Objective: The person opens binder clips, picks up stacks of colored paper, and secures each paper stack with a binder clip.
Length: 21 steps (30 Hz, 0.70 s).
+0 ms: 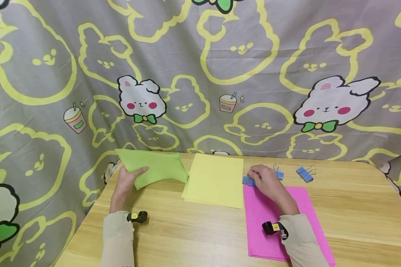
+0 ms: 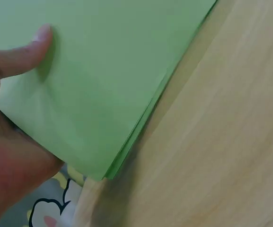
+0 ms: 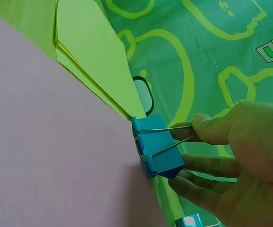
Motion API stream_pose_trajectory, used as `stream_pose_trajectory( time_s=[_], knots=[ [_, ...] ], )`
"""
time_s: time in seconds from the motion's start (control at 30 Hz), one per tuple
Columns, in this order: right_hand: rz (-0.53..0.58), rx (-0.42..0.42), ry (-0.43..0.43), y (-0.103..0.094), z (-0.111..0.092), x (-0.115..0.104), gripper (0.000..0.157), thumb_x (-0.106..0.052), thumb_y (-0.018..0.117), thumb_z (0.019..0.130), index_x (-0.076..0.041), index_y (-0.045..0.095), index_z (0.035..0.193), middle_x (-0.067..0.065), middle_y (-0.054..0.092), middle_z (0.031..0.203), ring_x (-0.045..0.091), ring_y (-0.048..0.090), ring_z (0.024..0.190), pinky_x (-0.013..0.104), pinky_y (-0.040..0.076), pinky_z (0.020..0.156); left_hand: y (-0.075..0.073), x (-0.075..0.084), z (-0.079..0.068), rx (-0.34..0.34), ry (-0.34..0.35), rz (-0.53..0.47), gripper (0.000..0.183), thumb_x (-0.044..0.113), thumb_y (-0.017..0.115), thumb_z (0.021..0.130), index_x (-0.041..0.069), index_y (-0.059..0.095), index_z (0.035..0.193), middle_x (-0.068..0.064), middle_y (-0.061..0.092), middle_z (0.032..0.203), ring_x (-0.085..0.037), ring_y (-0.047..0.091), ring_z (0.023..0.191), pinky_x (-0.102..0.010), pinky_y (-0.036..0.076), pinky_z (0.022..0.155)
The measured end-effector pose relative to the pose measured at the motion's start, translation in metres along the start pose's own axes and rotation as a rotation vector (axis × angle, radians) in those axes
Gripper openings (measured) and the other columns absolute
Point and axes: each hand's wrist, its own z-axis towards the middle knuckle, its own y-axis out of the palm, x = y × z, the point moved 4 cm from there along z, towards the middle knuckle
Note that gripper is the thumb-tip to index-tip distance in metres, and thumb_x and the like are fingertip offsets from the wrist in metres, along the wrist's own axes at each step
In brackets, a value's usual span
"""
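Observation:
On the left, my left hand [image 1: 127, 182] grips several green sheets [image 1: 158, 167] by their left edge, thumb on top. The sheets bow, and in the left wrist view their layered edges [image 2: 127, 149] are slightly spread. My right hand [image 1: 270, 182] pinches the wire handle of a blue binder clip [image 3: 160, 144] between thumb and finger. This clip lies at the top left corner of a pink paper stack [image 1: 264, 226]; whether it bites the paper I cannot tell. Between the hands lies a yellow paper stack [image 1: 217, 180], its sheets slightly uneven, touching the green sheets' right corner.
Two more blue binder clips lie at the back right: one clip [image 1: 280, 175] just behind the right hand, another clip [image 1: 305, 174] farther right. A patterned curtain [image 1: 187, 74] hangs along the back edge of the wooden table [image 1: 194, 237].

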Motion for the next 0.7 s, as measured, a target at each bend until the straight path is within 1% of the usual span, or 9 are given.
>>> stream_pose_trajectory(
  time_s=[0.07,0.13,0.27,0.4,0.5,0.57,0.63,0.67,0.7],
  knots=[
    [0.0,-0.001,0.006,0.0,0.0,0.001,0.016,-0.007,0.06,0.103,0.002,0.073,0.108,0.023,0.068,0.112,0.038,0.067,0.103,0.053,0.056,0.082,0.0,0.0,0.0,0.002,-0.008,-0.012,0.043,0.017,0.079,0.092,0.018,0.055,0.127,0.009,0.06,0.12,-0.011,0.055,0.115,-0.031,0.043,0.105],
    [0.001,-0.001,0.008,0.0,-0.001,0.001,0.017,-0.007,0.06,0.103,0.003,0.073,0.109,0.023,0.069,0.112,0.039,0.067,0.104,0.054,0.055,0.084,0.001,0.0,0.0,-0.004,-0.011,-0.004,0.047,0.019,0.08,0.092,0.017,0.053,0.131,0.007,0.059,0.124,-0.011,0.054,0.117,-0.033,0.041,0.108],
    [-0.005,0.004,0.008,-0.001,-0.001,0.0,0.016,-0.007,0.06,0.103,0.0,0.073,0.106,0.021,0.069,0.11,0.038,0.067,0.104,0.054,0.055,0.084,0.004,0.001,0.001,-0.01,-0.029,0.019,0.054,0.021,0.081,0.09,0.01,0.05,0.134,0.002,0.06,0.124,-0.011,0.058,0.111,-0.029,0.048,0.101],
    [-0.015,0.01,-0.014,-0.002,0.001,-0.003,0.014,-0.006,0.06,0.103,-0.004,0.073,0.097,0.015,0.069,0.101,0.03,0.065,0.092,0.047,0.053,0.078,0.005,0.0,0.001,0.017,-0.034,0.051,0.052,0.019,0.082,0.089,0.007,0.05,0.129,0.0,0.06,0.117,-0.012,0.061,0.102,-0.025,0.052,0.091],
    [-0.009,0.012,-0.037,-0.005,0.002,-0.007,0.014,-0.004,0.062,0.102,-0.003,0.073,0.094,0.016,0.069,0.099,0.031,0.064,0.091,0.047,0.053,0.078,0.004,0.0,0.001,0.029,-0.021,0.05,0.051,0.017,0.082,0.089,0.008,0.051,0.129,-0.001,0.059,0.119,-0.014,0.058,0.107,-0.031,0.047,0.1],
    [-0.006,0.011,-0.05,-0.007,0.002,-0.01,0.014,-0.004,0.062,0.101,0.0,0.075,0.097,0.022,0.069,0.106,0.037,0.066,0.097,0.051,0.055,0.084,0.003,0.0,0.0,0.012,0.003,0.048,0.053,0.014,0.082,0.089,0.008,0.051,0.131,-0.001,0.059,0.123,-0.016,0.054,0.114,-0.039,0.041,0.109],
    [-0.003,0.01,-0.055,-0.01,0.002,-0.013,0.015,-0.004,0.063,0.101,0.002,0.076,0.102,0.028,0.067,0.116,0.045,0.065,0.108,0.057,0.054,0.091,0.004,0.001,0.0,-0.027,0.05,0.055,0.057,0.011,0.081,0.089,0.006,0.05,0.136,-0.002,0.058,0.127,-0.02,0.051,0.121,-0.047,0.034,0.115],
    [-0.003,0.01,-0.057,-0.011,0.002,-0.014,0.015,-0.004,0.063,0.101,0.003,0.077,0.104,0.03,0.066,0.12,0.047,0.063,0.113,0.059,0.053,0.093,0.004,0.002,0.0,-0.057,0.096,0.069,0.053,0.009,0.079,0.09,0.002,0.052,0.135,-0.002,0.06,0.125,-0.021,0.052,0.121,-0.048,0.034,0.115],
    [-0.004,0.008,-0.055,-0.011,0.002,-0.015,0.016,-0.004,0.063,0.101,0.003,0.077,0.106,0.032,0.064,0.125,0.049,0.062,0.116,0.06,0.052,0.095,0.005,0.002,0.0,-0.089,0.142,0.065,0.046,0.004,0.076,0.091,0.002,0.057,0.132,0.0,0.063,0.123,-0.019,0.054,0.119,-0.045,0.037,0.114]
  ],
)
